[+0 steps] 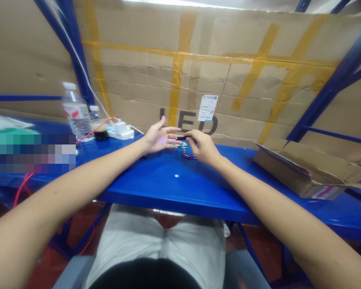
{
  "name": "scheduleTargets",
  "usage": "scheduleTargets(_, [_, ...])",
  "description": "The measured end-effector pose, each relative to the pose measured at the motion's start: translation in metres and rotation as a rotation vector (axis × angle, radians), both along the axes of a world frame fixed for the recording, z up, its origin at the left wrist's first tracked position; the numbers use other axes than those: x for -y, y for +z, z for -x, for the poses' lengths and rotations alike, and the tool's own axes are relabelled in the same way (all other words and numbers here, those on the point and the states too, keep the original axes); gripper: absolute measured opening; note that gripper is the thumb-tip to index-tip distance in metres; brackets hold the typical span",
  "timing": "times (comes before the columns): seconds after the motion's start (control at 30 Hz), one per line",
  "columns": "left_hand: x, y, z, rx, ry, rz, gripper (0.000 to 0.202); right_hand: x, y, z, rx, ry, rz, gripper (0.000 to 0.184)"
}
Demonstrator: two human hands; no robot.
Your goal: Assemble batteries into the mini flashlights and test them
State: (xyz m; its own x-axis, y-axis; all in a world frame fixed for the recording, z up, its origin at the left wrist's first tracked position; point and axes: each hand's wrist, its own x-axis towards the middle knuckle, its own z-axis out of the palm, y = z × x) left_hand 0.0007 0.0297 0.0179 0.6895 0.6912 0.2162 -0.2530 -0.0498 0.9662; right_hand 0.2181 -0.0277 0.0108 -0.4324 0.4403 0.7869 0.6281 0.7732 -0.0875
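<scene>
My left hand (159, 137) is held palm up over the blue table (174, 184), fingers stretched out and apart. My right hand (202, 147) is closed in a pinch on a thin black stick-like item (181, 138), its tip reaching over my left fingers. A few small coloured clips (186, 156), purple and green, lie on the table under and between both hands. What the black item is I cannot make out.
A water bottle (76, 114), a dark jar (100, 130) and a white power strip with a charger (119, 131) stand at the back left. An open cardboard box (307, 168) sits on the right. A taped cardboard wall (228, 72) closes the back.
</scene>
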Motion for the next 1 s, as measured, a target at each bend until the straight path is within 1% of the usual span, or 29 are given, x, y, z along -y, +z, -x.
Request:
scheduleTargets(0.27, [-0.0011, -0.0007, 0.0003, 0.019, 0.026, 0.047, 0.084, 0.0021, 0.0016, 0.0011, -0.017, 0.015, 0.044, 0.02])
scheduleTargets(0.63, [0.0013, 0.0009, -0.0003, 0.017, 0.037, 0.072, 0.083, -0.001, 0.0005, -0.0006, -0.024, -0.004, 0.015, 0.018])
scheduleTargets(1.0, [0.0022, 0.0, -0.0009, -0.011, 0.031, 0.04, 0.085, -0.0006, 0.0004, -0.0008, -0.027, -0.006, 0.032, 0.018])
